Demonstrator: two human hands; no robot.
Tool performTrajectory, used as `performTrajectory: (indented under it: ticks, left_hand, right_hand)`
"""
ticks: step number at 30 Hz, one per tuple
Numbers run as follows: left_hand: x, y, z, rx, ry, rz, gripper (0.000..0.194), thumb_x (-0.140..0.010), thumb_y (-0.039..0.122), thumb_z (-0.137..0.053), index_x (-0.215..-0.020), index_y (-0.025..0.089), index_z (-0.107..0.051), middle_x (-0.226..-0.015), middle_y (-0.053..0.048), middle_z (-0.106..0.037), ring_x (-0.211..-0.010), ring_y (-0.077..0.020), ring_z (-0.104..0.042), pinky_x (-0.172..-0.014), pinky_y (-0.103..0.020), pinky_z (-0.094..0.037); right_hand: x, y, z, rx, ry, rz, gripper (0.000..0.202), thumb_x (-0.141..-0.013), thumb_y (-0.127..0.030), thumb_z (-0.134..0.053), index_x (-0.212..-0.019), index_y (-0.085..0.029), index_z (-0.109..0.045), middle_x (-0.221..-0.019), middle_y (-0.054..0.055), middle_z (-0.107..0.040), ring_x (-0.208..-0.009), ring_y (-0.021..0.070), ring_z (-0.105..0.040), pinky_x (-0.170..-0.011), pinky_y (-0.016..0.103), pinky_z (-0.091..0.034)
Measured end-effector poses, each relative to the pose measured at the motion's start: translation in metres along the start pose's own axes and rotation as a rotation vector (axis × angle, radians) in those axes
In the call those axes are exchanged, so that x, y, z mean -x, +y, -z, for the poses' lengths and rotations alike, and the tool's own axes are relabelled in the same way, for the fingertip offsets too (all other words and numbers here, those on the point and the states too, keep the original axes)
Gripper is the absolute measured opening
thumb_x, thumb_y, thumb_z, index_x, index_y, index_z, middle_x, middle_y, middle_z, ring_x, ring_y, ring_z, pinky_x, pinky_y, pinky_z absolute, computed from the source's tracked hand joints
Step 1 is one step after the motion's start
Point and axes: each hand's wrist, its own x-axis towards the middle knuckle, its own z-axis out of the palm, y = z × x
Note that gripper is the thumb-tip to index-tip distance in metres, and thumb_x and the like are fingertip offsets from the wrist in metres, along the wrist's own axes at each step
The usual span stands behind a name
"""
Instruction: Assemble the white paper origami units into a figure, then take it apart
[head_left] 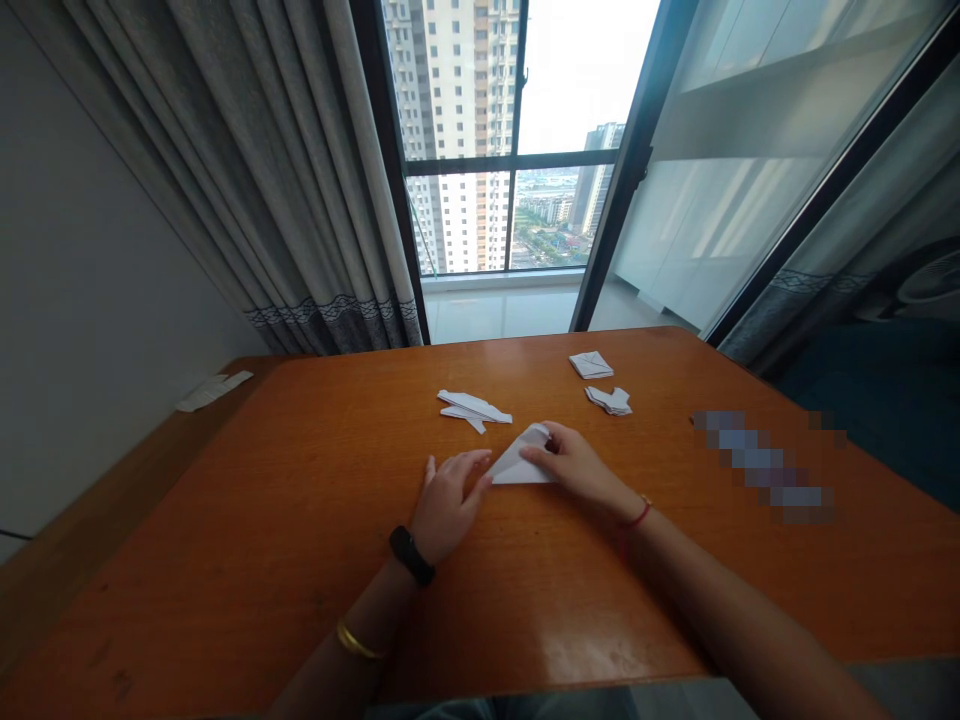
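A piece of white paper folded to a triangular point (517, 465) is just above the wooden table (300, 560) or resting on it; I cannot tell which. My right hand (574, 462) pinches its right side, thumb on the near face and fingers behind. At the paper's left tip is my left hand (450, 500), its thumb close to or touching the corner and its fingers stretched out and apart. Just beyond the hands lie folded white paper strips (474, 408), crossing one another.
Toward the far right of the table are a folded paper square (591, 365) and a smaller folded paper piece (609, 401). A blurred-out object (761, 465) lies at the right. White paper (214, 391) rests on the ledge at the left. Beyond the table stands a window (517, 160).
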Motion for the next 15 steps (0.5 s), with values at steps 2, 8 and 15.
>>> performTrajectory:
  ticks: [2,8,15]
  left_hand:
    - [0.0,0.0,0.001,0.05,0.049,0.04,0.034,-0.091,0.038,-0.044,-0.124,0.029,-0.046,-0.122,-0.003,-0.061,-0.109,-0.0199,-0.056,-0.109,-0.055,-0.014]
    - [0.0,0.0,0.0,0.055,0.029,0.049,0.028,-0.091,0.038,-0.045,-0.115,0.028,-0.053,-0.116,-0.002,-0.064,-0.106,-0.0198,-0.058,-0.109,-0.058,-0.01]
    - [0.001,0.001,0.0,-0.013,-0.027,0.019,0.023,-0.091,0.038,-0.044,-0.107,0.028,-0.058,-0.116,-0.002,-0.064,-0.11,-0.0211,-0.056,-0.108,-0.062,-0.008]
  right_hand:
    - [-0.005,0.017,0.043,0.079,0.009,-0.108,0.031,-0.073,-0.044,-0.063,-0.08,-0.015,-0.058,-0.071,0.001,-0.06,-0.063,0.0142,-0.052,-0.053,0.023,-0.038]
    - [0.003,0.084,0.157,0.499,0.159,-0.498,0.028,-0.066,-0.041,-0.065,-0.064,-0.013,-0.062,-0.063,0.005,-0.062,-0.058,0.0184,-0.055,-0.05,0.026,-0.035]
    - [0.001,0.118,0.155,0.655,0.231,-0.586,0.026,-0.063,-0.038,-0.066,-0.065,-0.012,-0.065,-0.066,0.01,-0.066,-0.06,0.0213,-0.06,-0.05,0.027,-0.034]
